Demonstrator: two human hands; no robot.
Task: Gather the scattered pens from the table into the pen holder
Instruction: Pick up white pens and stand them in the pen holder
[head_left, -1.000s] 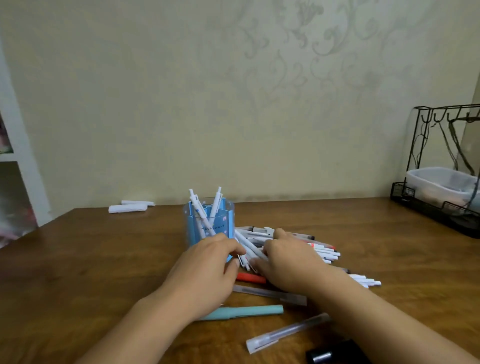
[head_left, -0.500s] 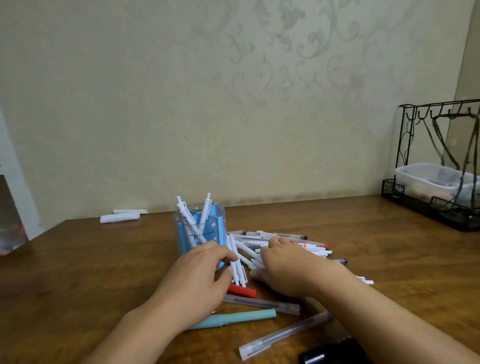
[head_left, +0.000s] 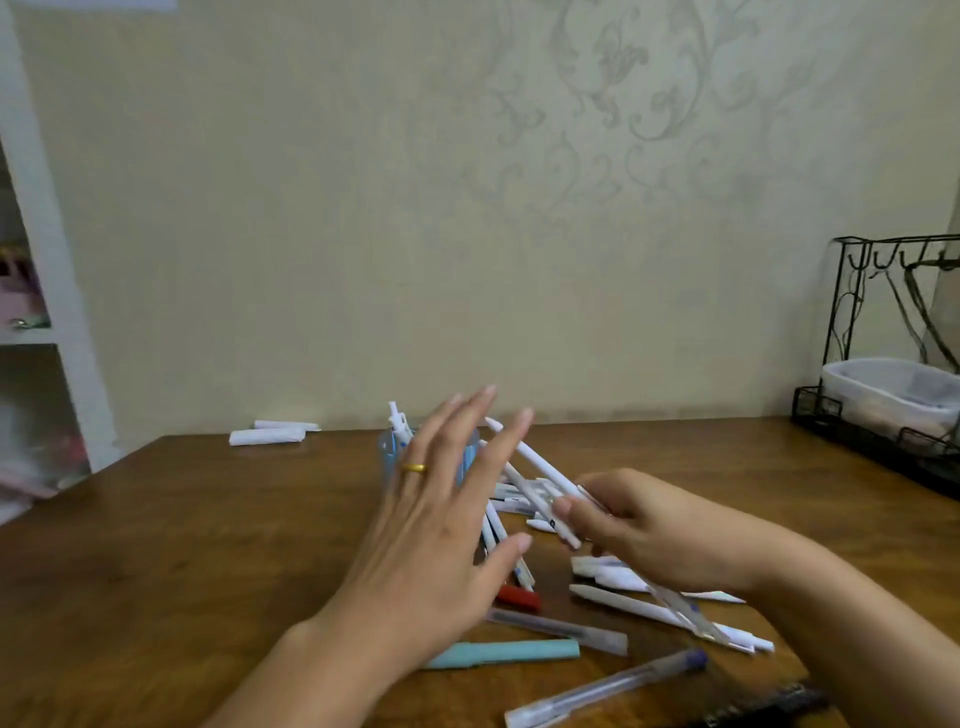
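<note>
**White pens lifted, on their way to the holder**

The right hand (head_left: 644, 525) grips a small bundle of white pens (head_left: 540, 475), fingers curled round the barrels; the tips point up and left toward the blue pen holder (head_left: 467, 457). The left hand (head_left: 436, 519) is spread wide with straight fingers, holds nothing, and stands just in front of the holder, hiding most of it.

Half a second ago both hands were pressed low on the pile beside the holder. Now the right hand has risen with the bundle and the left has let go and opened. In my judgement the picking step is finished and the insertion comes next; the left hand will probably guide or steady.

A few white pens already stand in the holder. Near it, on the wooden table (head_left: 156, 571), many remain: a red pen (head_left: 519, 597), a teal pen (head_left: 504, 652), a clear pen with blue cap (head_left: 608, 688), and more white pens (head_left: 675, 613) to the right. The task is far from done.
</note>
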